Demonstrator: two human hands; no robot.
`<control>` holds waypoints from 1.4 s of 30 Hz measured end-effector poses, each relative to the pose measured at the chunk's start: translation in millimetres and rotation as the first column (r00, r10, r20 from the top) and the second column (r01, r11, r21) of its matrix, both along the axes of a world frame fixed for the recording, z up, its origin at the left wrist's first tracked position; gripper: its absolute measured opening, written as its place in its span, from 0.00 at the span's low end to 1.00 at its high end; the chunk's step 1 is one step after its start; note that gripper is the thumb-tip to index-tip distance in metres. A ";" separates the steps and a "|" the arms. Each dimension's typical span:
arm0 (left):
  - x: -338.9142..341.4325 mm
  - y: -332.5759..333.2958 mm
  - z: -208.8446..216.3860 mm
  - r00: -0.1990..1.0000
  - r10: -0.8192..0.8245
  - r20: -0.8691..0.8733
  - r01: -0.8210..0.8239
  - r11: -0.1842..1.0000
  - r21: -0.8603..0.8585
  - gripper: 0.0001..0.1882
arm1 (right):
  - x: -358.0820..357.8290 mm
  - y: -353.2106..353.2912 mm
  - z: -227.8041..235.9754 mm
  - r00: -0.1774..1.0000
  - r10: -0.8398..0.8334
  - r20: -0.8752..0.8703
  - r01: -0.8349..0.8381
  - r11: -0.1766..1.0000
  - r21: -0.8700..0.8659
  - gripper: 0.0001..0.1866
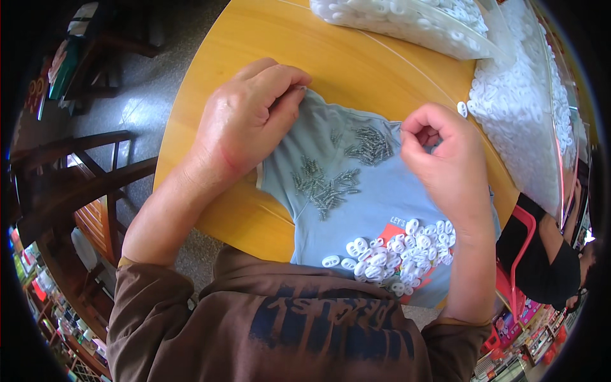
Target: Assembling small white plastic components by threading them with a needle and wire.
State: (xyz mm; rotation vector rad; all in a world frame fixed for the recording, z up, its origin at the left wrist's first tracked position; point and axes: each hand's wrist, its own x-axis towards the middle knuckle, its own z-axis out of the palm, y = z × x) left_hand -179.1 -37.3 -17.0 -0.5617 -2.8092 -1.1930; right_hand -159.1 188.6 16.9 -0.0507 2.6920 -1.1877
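Observation:
A light blue T-shirt (382,191) is spread over the table's near part, its lower edge close to my body. My left hand (254,111) is closed in a pinch on the shirt's far left corner. With thumb and forefinger, my right hand (442,153) pinches the far right edge of the cloth. Small metal coil springs (324,186) lie in a loose heap on the shirt, and a second cluster of springs (369,146) sits near the far edge. White oval plastic pieces with two holes (407,251) are piled on the shirt's near right part.
The yellow wooden table (219,76) has a rounded edge. A clear bin (407,25) and a big transparent bag (515,108) hold many white pieces at the far right; one loose piece (462,109) lies beside the bag. Dark wooden chairs (83,178) stand left. Another person (541,254) sits right.

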 end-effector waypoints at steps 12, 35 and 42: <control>18.7 8.5 40.4 0.814 -0.103 0.572 -0.206 0.869 0.450 0.08 | 30.2 -0.8 14.8 0.999 -0.043 0.029 0.052 0.864 -0.501 0.05; 57.2 35.9 30.0 0.884 -0.385 0.263 0.182 0.804 0.567 0.06 | 53.1 0.2 20.2 0.924 0.086 0.374 0.235 0.642 -0.729 0.07; 58.7 35.1 25.6 0.887 -0.322 0.330 0.087 0.819 0.567 0.05 | 50.1 -4.8 20.8 0.901 0.091 0.425 0.296 0.587 -0.753 0.10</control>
